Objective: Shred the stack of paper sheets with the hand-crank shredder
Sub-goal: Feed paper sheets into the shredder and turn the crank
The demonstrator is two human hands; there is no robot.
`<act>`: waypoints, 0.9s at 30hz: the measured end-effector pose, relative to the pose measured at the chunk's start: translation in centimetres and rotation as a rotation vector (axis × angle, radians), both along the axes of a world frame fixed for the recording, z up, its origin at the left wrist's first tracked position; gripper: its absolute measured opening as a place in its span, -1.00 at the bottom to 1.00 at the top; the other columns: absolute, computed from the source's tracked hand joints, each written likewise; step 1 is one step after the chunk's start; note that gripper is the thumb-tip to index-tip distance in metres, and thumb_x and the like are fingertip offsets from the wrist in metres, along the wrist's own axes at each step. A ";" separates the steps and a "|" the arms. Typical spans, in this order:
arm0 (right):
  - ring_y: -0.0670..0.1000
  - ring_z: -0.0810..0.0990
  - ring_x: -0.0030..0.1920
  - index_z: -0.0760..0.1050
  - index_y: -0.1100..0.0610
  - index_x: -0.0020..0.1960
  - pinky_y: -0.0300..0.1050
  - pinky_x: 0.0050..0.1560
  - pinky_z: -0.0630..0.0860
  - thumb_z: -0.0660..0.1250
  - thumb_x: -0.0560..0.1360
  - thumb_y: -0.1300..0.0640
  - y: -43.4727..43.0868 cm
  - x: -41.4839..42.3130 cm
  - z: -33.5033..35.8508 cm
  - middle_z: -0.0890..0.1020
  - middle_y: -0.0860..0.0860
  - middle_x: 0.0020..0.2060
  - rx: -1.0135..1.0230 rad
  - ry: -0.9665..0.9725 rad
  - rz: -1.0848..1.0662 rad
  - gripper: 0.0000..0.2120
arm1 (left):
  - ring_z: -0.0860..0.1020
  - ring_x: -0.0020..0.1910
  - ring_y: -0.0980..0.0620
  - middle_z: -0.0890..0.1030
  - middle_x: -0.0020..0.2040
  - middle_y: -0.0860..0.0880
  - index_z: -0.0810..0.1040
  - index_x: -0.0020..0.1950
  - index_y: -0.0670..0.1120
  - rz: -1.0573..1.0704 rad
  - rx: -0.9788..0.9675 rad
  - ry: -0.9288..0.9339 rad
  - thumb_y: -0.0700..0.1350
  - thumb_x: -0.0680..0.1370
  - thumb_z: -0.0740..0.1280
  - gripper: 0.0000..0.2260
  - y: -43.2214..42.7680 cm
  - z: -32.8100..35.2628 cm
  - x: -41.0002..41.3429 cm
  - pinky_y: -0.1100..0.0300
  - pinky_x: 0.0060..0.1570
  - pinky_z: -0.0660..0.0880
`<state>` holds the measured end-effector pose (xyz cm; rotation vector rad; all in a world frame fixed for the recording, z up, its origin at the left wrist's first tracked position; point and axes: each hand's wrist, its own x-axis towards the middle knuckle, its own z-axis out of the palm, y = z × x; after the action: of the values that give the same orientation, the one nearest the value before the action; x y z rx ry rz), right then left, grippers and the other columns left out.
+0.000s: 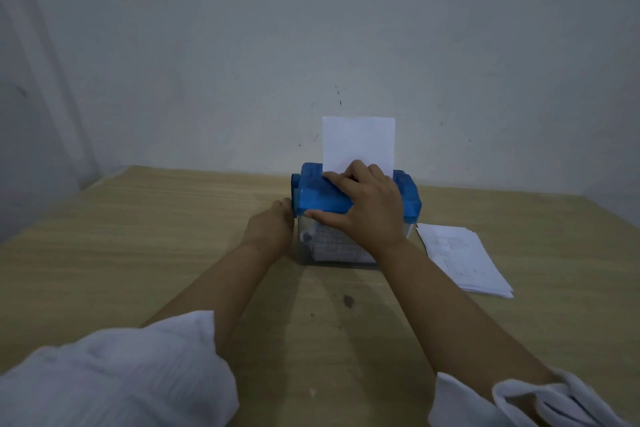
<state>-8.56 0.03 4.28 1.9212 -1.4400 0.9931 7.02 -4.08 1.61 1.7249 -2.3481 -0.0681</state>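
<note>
A small shredder with a blue top [320, 196] and a clear bin [329, 246] stands on the wooden table [156, 236]. A white sheet [358, 142] stands upright in its slot. My right hand [363, 208] rests over the blue top, thumb on the front edge and fingers by the sheet's base. My left hand [273, 229] is at the shredder's left side, closed around the crank [295, 196], whose handle is mostly hidden. White shreds lie inside the bin. The stack of paper sheets [464, 258] lies flat just right of the shredder.
A pale wall rises right behind the table, with a corner at the left. Dark smudges [347, 302] mark the tabletop in front of the shredder. My white sleeves fill the lower corners of the view.
</note>
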 end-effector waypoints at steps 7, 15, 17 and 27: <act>-0.01 0.47 -0.23 0.60 0.05 0.10 -0.20 -0.22 0.27 0.14 0.33 -0.39 -0.5 -0.2 -0.2 0.52 -0.04 -0.19 -0.063 0.038 -0.043 -0.36 | 0.47 0.18 -0.09 0.42 0.25 -0.14 0.30 0.33 -0.19 -0.005 -0.127 -0.154 -0.23 0.61 0.12 -0.71 -3.7 1.0 -1.2 0.11 0.09 0.43; -0.01 0.47 -0.23 0.60 0.04 0.10 -0.20 -0.23 0.25 0.13 0.33 -0.41 -0.7 -0.4 0.0 0.51 -0.03 -0.20 -0.048 0.018 -0.043 -0.36 | 0.47 0.13 -0.13 0.47 0.22 -0.23 0.35 0.36 -0.29 0.292 0.441 0.983 -0.25 0.60 0.14 -0.67 -4.1 1.9 -1.7 0.03 0.10 0.39; -0.01 0.47 -0.23 0.60 0.02 0.10 -0.20 -0.22 0.24 0.14 0.32 -0.41 -0.8 -0.3 0.0 0.51 -0.03 -0.20 -0.033 0.010 -0.048 -0.36 | 0.42 0.27 -0.17 0.37 0.37 -0.25 0.21 0.46 -0.27 0.418 0.705 1.426 -0.13 0.61 0.11 -0.56 -3.5 2.9 -1.8 -0.03 0.30 0.26; 0.00 0.48 -0.22 0.60 0.04 0.11 -0.17 -0.22 0.29 0.14 0.33 -0.39 -0.6 -0.2 0.1 0.51 -0.03 -0.19 -0.020 -0.003 -0.025 -0.36 | 0.52 -0.26 -0.11 0.56 -0.17 -0.15 0.46 -0.17 -0.21 0.295 0.903 1.507 0.08 0.49 0.39 -0.65 -3.2 6.2 -3.5 0.02 0.11 0.48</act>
<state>-8.76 -0.60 4.34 1.8840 -1.4472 0.9952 3.55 -7.28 7.77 1.2890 -0.8827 -1.8026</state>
